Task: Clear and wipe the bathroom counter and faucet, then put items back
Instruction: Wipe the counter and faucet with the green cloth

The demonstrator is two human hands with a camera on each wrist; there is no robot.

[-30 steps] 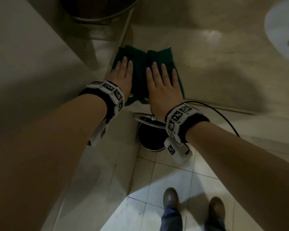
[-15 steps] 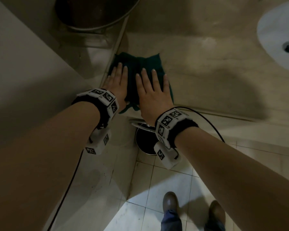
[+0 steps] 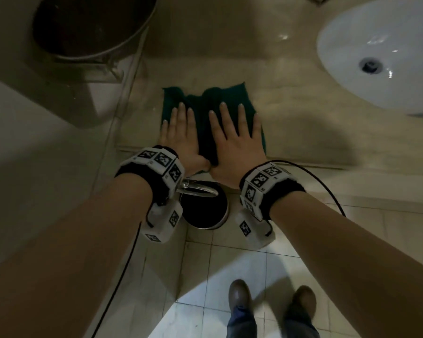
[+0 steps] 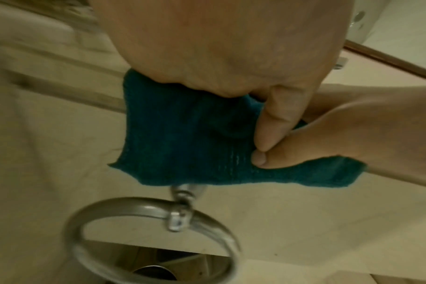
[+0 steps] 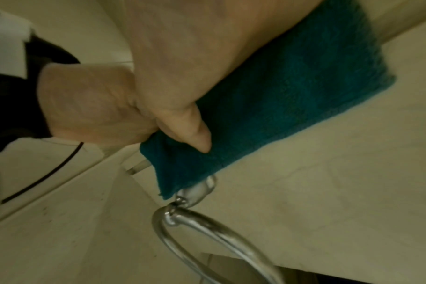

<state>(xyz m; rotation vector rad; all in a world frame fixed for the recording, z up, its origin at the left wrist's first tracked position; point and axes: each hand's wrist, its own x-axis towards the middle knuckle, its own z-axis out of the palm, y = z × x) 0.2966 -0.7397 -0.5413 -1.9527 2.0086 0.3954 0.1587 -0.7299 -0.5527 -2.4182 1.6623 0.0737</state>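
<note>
Head view: left hand (image 3: 181, 135), right hand (image 3: 235, 140) flat, fingers straight, pressing dark-green terry cloth (image 3: 205, 103) at beige stone counter (image 3: 303, 123) edge. Risk: overhanging hem snags chrome towel ring (image 4: 153, 226).

1. The cloth (image 3: 220, 98) is dark blue-green.
2. The table (image 3: 303, 132) is pale beige with soft cloudy marks, like marble.
3. The sink (image 3: 352, 45) is white, and its drain (image 3: 370, 65) is dark.
4. The wrist bands (image 3: 261, 181) are white with black square patterns on black straps.
5. The towel ring (image 4: 144, 211) is shiny silver.
6. The floor tiles (image 3: 230, 259) are white.
7. The shoes (image 3: 239, 292) are brown.
8. The cable (image 3: 322, 186) is black.
</note>
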